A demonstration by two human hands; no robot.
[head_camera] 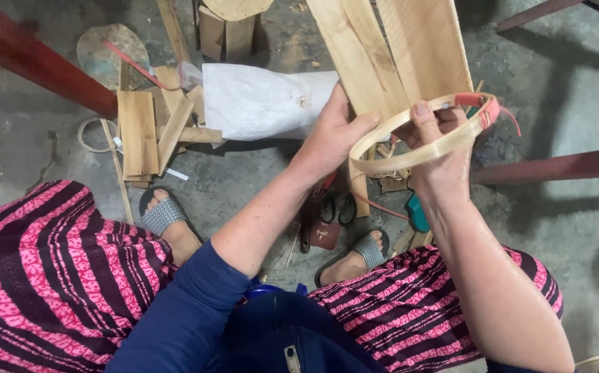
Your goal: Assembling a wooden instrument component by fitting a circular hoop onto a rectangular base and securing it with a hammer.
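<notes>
Both hands hold a bamboo hoop (417, 141) above the floor. The left hand (334, 135) is closed on its near side, the right hand (441, 148) pinches the rim. The red binding (482, 107) covers only one end; the rest looks unbound.

Scissors (337, 207) half behind left forearm
</notes>
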